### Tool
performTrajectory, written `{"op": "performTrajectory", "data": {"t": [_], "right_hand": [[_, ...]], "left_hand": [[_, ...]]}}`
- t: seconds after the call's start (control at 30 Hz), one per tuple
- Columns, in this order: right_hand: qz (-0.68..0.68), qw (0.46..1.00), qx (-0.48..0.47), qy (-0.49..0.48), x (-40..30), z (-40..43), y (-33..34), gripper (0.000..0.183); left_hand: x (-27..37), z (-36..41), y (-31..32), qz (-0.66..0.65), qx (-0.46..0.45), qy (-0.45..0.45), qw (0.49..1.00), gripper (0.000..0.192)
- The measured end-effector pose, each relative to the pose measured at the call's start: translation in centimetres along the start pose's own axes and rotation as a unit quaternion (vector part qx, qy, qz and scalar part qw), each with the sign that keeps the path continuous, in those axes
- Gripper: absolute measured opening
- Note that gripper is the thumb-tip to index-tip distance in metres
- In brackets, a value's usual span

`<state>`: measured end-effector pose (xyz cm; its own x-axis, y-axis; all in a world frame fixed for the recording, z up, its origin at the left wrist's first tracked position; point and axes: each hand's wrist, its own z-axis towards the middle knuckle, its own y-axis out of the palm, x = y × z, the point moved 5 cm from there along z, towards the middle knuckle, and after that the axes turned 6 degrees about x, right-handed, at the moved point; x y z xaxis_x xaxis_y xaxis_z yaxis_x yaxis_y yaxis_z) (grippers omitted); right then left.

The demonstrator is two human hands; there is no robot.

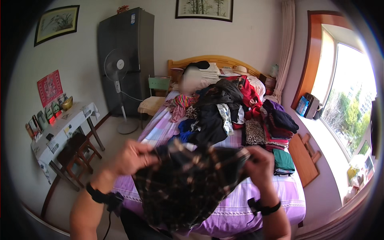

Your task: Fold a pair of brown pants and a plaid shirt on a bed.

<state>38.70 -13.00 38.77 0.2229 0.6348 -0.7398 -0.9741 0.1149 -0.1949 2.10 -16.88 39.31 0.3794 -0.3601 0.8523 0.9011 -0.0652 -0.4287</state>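
My left hand (133, 157) and my right hand (260, 165) hold up a dark plaid garment (186, 186) between them, one at each upper corner. The cloth is blurred and hangs over the near end of a bed. Beyond it a heap of loose clothes (210, 120), mostly black with blue, red and patterned pieces, lies on the purple bedspread (258, 219). To the right of the heap are stacks of folded clothes, with a leopard-print piece (255, 132), a dark knit piece (283, 120) and a green piece (283, 159) on top. Both wrists wear black straps.
At the left a cloth-covered table (67, 123) stands by wooden stools (75, 150). A standing fan (121, 90), a chair (153, 105) and a dark refrigerator (126, 54) are beyond the bed's left side. A windowsill (318, 135) runs along the right.
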Motion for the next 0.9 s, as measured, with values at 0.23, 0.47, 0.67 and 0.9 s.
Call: {"op": "performTrajectory", "data": {"t": [0.23, 0.47, 0.67, 0.9], "right_hand": [[-0.106, 0.993, -0.008, -0.04, -11.7, 5.6, -2.2, 0.017], [-0.207, 0.933, -0.251, 0.154, 9.9, -2.9, 0.5, 0.024], [-0.245, 0.873, -0.302, 0.296, 21.0, -16.0, -0.6, 0.034], [-0.116, 0.882, -0.228, 0.395, 23.4, -23.8, -2.6, 0.043]], "left_hand": [[9.8, 4.2, -5.8, -0.034, 0.104, 0.123, 0.986, 0.017], [-10.6, 4.4, 2.7, 0.183, 0.052, 0.02, 0.982, 0.021], [-26.4, -2.8, 14.0, 0.164, -0.026, -0.153, 0.974, 0.034], [-29.2, -6.5, 16.2, -0.034, -0.068, -0.212, 0.974, 0.03]]}}
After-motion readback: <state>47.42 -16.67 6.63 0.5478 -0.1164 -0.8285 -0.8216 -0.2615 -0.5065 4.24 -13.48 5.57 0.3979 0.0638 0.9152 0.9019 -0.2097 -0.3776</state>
